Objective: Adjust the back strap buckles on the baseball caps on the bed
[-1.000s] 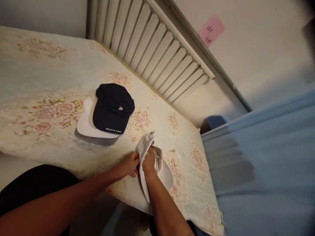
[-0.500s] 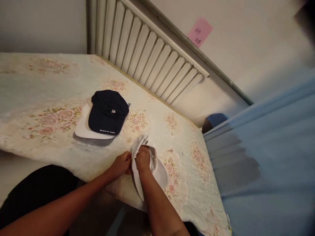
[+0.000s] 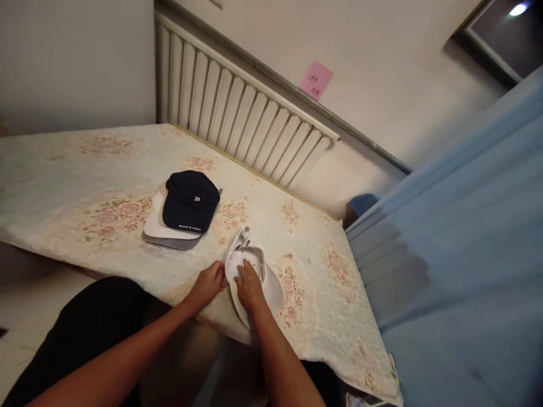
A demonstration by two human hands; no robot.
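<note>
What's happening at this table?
A person has both hands on an off-white cap, its inside facing up, near the table's front edge. The right hand is in the cap's opening, fingers spread; the left hand is curled against its outer side, its exact grip unclear. Off to the left, a navy cap tops a stack, with a white brim and a grey brim showing beneath, on the floral cover.

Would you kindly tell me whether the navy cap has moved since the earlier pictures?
No; against the printed flowers beside it, the navy cap keeps its place, though the view shifted.
</note>
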